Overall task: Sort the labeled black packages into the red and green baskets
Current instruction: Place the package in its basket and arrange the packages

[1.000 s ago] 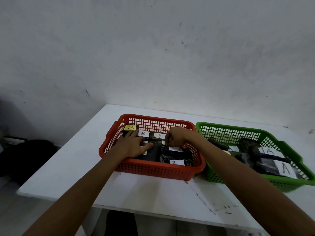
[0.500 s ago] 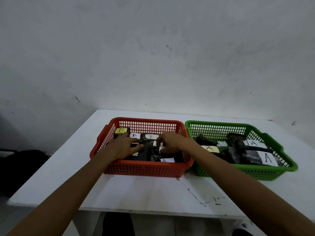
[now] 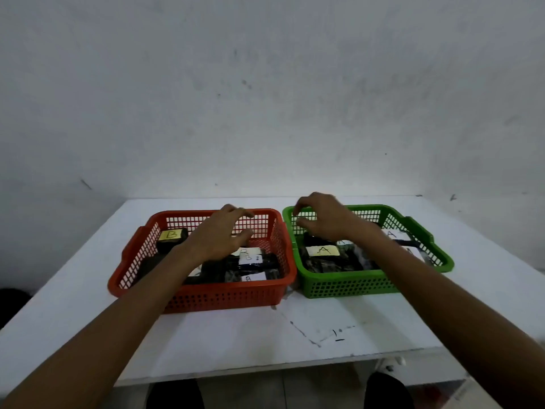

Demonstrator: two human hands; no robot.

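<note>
Light: dim, flat, cool; wall (image 3: 265,119) brightest just above the table (image 3: 230,335).
Shadows: soft, deepest under the table's near edge.
Blur: left hand (image 3: 219,236) and right hand (image 3: 321,219) slightly smeared over the table.
Edges: wide-angle stretch beside the table; corners darkened.

Desk (image 3: 236,343): open strip along the near edge, and narrower margins along the left, right and far edges. Red basket (image 3: 203,290) and green basket (image 3: 354,286) stand side by side mid-desk, rims apparently touching, leaving no passage between. Black packages (image 3: 215,271) crowd both basket floors. Left grip (image 3: 219,236) hangs over the red basket, and right grip (image 3: 320,219) over the green basket's far-left corner.
</note>
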